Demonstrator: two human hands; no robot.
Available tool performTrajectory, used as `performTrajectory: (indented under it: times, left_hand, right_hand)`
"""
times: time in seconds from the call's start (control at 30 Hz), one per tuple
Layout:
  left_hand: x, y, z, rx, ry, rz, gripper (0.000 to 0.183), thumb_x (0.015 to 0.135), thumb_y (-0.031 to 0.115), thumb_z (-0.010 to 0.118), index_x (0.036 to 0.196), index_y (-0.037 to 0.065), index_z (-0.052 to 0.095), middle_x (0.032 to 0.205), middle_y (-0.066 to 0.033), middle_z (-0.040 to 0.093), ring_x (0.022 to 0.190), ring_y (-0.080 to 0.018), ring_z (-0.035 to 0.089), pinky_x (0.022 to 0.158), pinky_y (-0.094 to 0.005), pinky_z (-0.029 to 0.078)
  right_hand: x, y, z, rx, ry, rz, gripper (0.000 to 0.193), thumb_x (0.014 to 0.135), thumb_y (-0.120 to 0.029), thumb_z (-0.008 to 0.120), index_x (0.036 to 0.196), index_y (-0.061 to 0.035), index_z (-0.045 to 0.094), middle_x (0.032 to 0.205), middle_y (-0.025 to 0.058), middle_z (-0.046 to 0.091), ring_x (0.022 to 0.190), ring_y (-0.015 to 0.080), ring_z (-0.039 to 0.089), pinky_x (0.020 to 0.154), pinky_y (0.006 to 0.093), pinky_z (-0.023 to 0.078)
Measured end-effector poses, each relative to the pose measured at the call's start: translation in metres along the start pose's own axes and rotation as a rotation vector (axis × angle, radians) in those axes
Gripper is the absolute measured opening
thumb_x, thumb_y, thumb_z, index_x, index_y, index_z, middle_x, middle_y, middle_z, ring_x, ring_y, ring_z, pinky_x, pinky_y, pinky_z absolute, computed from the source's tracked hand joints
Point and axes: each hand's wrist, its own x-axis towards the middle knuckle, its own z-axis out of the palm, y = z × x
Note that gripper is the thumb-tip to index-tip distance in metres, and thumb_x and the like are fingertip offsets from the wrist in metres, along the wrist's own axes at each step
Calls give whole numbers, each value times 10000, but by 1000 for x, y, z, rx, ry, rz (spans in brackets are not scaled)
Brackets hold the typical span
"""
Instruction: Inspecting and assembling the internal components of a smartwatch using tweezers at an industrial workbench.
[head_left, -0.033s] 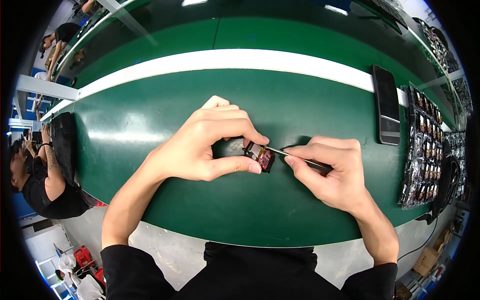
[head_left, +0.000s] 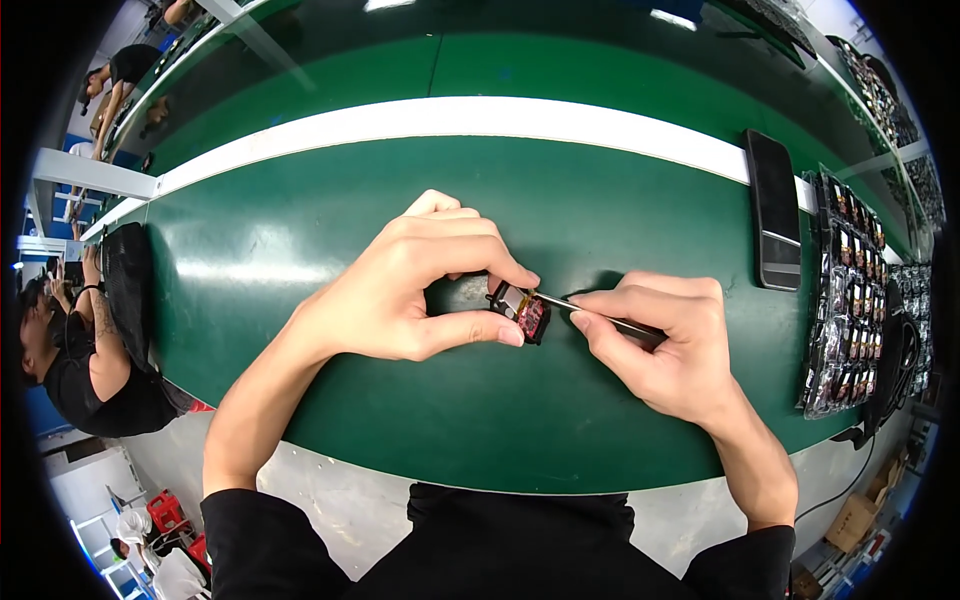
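Nothing visibly shifts since earlier frame: left hand (head_left: pixel 405 265) pinches module (head_left: pixel 531 318) edges, likely bracing it; right hand (head_left: pixel 680 340) grips slim tool (head_left: pixel 643 332) near tip, likely for control.

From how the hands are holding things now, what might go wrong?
1. The thin tool in the right hand points close to the left index fingertip; a slip might poke it.
2. The small black device shows its red inner part, so the tip could perhaps scratch it.
3. The left hand pinches the device between thumb and index finger, so it might twist under pressure.
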Motion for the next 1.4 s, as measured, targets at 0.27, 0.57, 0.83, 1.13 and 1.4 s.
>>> performTrajectory:
  times: [0.27,0.57,0.83,1.13,1.4]
  left_hand:
    - [0,0,2,-4,11,11,446,788,284,1019,1154,75,870,980,-12,807,811,-192,600,850,-350,411]
    - [2,2,4,76,26,91,388,813,260,989,1126,73,857,953,-20,797,853,-208,674,887,-381,425]
    - [2,4,3,67,11,63,372,817,263,982,1095,63,838,931,-30,781,843,-224,684,905,-385,432]
    - [4,3,6,21,44,72,325,874,288,971,1075,77,826,853,-28,715,812,-218,653,868,-363,425]
    - [4,5,4,48,9,46,440,816,305,1001,1141,78,811,896,-24,729,826,-208,667,889,-371,430]
  right_hand:
    - [0,1,1,10,-3,-9,88,934,19,836,1020,25,855,688,65,668,521,128,577,469,310,400]
    - [-1,2,2,-5,-1,-24,100,929,17,840,1028,20,853,707,69,684,524,139,589,470,308,421]
    - [-2,0,2,-3,2,0,115,917,11,850,1032,9,858,708,65,689,525,132,588,466,308,416]
    - [-3,4,3,-16,22,-49,123,897,22,850,1020,14,859,691,62,676,522,134,590,464,305,409]
    - [-3,0,0,-78,25,-65,147,887,18,858,1032,3,865,685,50,665,499,123,565,449,301,392]
